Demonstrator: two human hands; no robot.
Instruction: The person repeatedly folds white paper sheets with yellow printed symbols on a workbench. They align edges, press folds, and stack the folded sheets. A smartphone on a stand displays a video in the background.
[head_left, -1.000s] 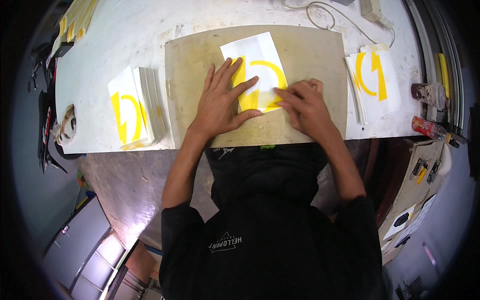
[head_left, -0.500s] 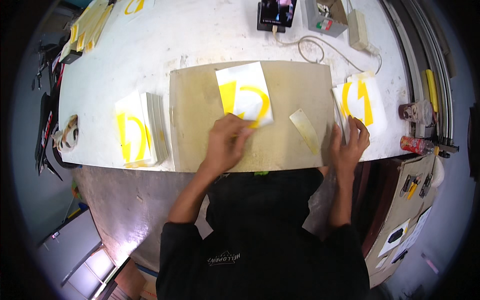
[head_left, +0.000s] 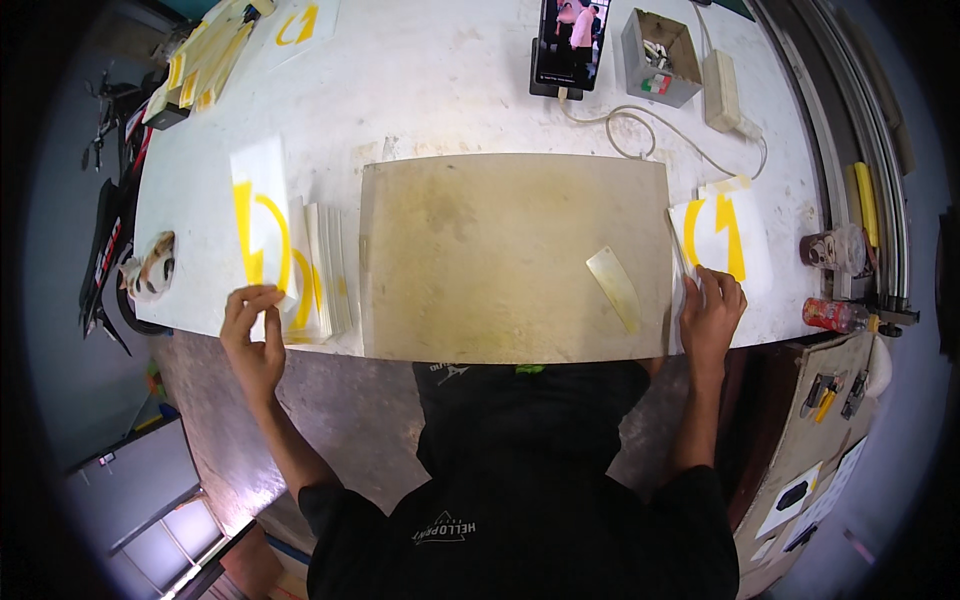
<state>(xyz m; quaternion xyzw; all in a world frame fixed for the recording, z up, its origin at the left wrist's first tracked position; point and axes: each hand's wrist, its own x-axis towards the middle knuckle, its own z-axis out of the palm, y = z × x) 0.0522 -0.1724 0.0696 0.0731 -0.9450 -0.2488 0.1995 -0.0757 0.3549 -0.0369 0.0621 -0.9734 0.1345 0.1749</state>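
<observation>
Between the thumb and fingers of my left hand [head_left: 254, 330] is the near edge of a white paper sheet [head_left: 262, 170] with a yellow bolt-and-curve print. The sheet extends over the far left side of a stack of similar printed sheets [head_left: 325, 265], partly covering it. At the right, a second pile of white printed sheets [head_left: 712, 222] lies on the table. My right hand [head_left: 712, 305] has its fingertips on that pile's near edge, with the thumb by its left side. Between the two piles lies a brown-stained board [head_left: 480, 260], bearing a small pale curved scraper-like piece [head_left: 613, 288].
On the white table [head_left: 450, 90] stand a lit phone [head_left: 570, 45], a grey box [head_left: 662, 60], and a white power strip [head_left: 719, 90] with a cable. A plastic cup [head_left: 832, 250] and bottle [head_left: 835, 315] sit along the right edge. A cat [head_left: 152, 268] is at the left edge.
My left hand has carried the printed sheet from the board leftward to the left stack. My right hand stays at the right pile. The head view has shifted slightly.
</observation>
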